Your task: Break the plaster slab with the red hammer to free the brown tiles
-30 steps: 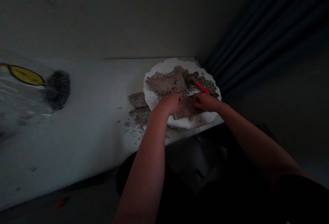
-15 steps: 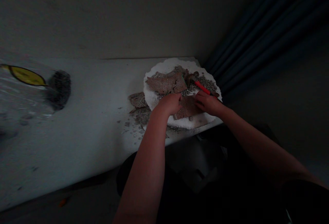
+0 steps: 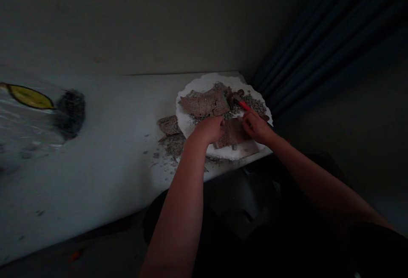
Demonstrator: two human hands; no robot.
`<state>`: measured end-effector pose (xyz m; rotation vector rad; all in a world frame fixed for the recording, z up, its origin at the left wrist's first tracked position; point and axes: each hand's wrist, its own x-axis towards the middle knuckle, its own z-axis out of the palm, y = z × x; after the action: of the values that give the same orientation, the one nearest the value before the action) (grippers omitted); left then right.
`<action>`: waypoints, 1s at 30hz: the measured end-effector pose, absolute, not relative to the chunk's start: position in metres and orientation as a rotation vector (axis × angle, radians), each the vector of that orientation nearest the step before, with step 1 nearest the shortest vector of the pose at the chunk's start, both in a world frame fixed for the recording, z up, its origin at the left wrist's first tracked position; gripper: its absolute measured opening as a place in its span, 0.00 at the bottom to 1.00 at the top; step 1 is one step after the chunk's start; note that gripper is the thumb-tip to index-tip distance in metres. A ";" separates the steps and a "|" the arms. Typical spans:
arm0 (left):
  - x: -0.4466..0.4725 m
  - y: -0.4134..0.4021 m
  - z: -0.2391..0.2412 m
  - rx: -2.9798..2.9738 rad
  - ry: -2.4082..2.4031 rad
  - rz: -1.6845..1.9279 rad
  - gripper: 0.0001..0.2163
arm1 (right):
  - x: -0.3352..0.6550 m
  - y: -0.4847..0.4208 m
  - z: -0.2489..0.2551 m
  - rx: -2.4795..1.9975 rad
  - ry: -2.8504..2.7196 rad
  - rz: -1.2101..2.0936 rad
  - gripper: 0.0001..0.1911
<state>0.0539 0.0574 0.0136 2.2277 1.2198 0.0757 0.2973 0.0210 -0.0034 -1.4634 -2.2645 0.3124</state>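
Note:
A brown sheet dotted with small holes (image 3: 232,130) lies on a round white board with a ragged edge (image 3: 238,154). My left hand (image 3: 210,129) is closed, its fingers curled at the sheet's left edge. At the right end of the sheet, my right hand (image 3: 257,128) has its fingers pinched together on it. Just above that hand a red-handled tool (image 3: 244,105) shows in part; the hand covers the rest. Behind both hands rests a larger, cracked brown sheet (image 3: 204,103), bowed and dotted like the first. Grey crumbs (image 3: 255,104) are heaped around it.
Left of the board, another brown dotted piece (image 3: 168,125) and loose crumbs (image 3: 174,145) lie on the white table (image 3: 111,154). A clear plastic bag with a yellow label (image 3: 30,96) holds dark material at far left. A dark curtain (image 3: 321,35) hangs at right.
My right hand has shifted slightly up and now covers more of the red-handled tool. My left hand stays at the sheet's edge. The whole view has moved a little.

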 end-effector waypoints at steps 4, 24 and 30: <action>0.054 0.056 0.013 2.264 1.242 0.070 0.17 | 0.298 0.019 -0.002 -1.452 -2.324 0.390 0.02; 0.077 0.045 0.025 2.279 1.436 -0.093 0.26 | 0.300 0.012 -0.012 -1.466 -2.074 0.416 0.05; 0.078 0.041 0.023 2.357 1.411 -0.068 0.31 | 0.289 0.011 0.002 -1.591 -2.315 0.292 0.04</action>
<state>0.0782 0.0407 0.0226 2.3565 1.4114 -0.0679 0.2892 0.0111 0.0021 -1.5912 -2.3155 0.2923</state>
